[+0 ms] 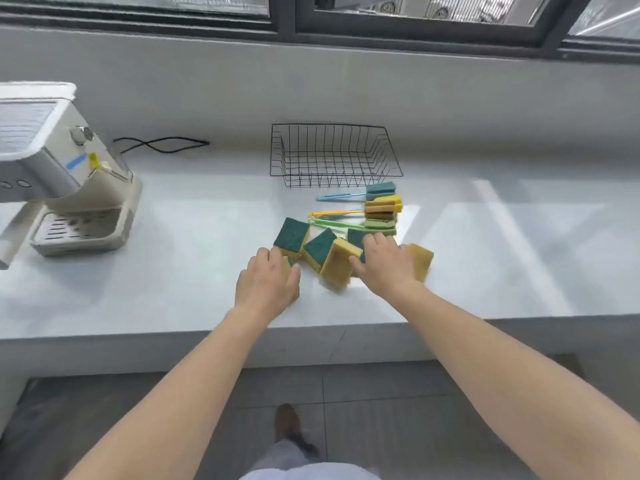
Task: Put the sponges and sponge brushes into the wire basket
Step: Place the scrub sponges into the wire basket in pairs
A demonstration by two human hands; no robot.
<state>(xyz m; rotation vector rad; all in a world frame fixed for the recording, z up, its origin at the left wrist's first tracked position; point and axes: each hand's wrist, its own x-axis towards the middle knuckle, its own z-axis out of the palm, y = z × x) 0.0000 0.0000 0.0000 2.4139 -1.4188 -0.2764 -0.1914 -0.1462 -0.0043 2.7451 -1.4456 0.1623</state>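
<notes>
the sponges [322,252], yellow with green scrub faces, lie in a loose cluster on the white counter [173,289], just in front of the wire basket [334,155], which holds nothing. between cluster and basket lie three sponge brushes [379,211], handles pointing left. my left hand [268,284] rests palm down on the leftmost sponge, fingers loose, not gripping. my right hand [386,265] lies spread over sponges on the right; whether it grips one i cannot tell. a white appliance [65,174] stands far left.

Sponges [337,263], brushes [349,213] before empty basket [334,155]
</notes>
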